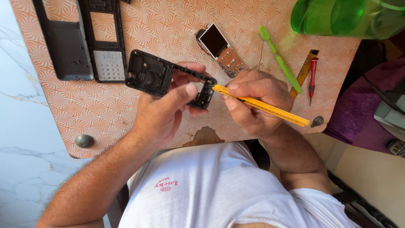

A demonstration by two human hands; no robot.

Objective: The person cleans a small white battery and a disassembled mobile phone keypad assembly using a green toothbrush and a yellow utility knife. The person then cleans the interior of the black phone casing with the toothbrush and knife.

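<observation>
Orange-patterned desk (126,105), 2 hands over it.
Left hand (162,114) pinches a black phone frame (166,78); right hand's (253,101) grip is pressed around a yellow tool (261,106), tip touching the frame's end.

Table's got a phone back cover (65,42), keypad frame (105,40), screen board (220,48), green toothbrush (280,59), red screwdriver (312,78), green bottle (346,17).

Far left corner: dark phone covers (80,42) block it.
Far right corner: green bottle (346,17).
Right edge: tools (295,71) crowd it.
Table (139,114) near edge, left: open.
</observation>
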